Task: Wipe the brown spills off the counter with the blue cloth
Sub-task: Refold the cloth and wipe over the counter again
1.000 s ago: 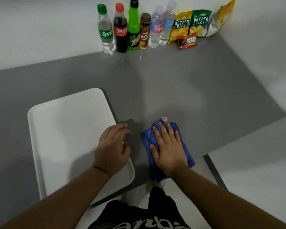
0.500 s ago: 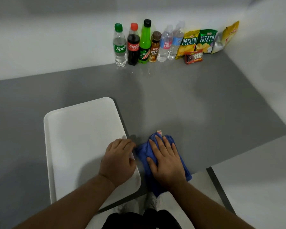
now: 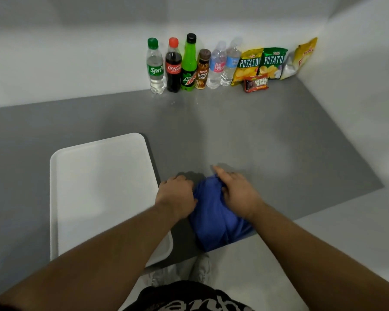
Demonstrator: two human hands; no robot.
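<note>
at the counter edge, the blue cloth lies front-to-back.

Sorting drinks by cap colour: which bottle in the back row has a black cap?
The bright green Mountain Dew bottle, third from the left; the others' caps are green, red, brown or pale.

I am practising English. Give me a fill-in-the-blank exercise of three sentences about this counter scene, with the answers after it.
1. The crumpled blue cloth, gripped by the person's right hand, lies to the ___ of the white rectangular plastic tray.
2. The clear plastic Sprite bottle has a ___ cap.
3. The yellow chip bag and the green chip bag both carry the word ___.

Answers: right; green; POTATO
</note>
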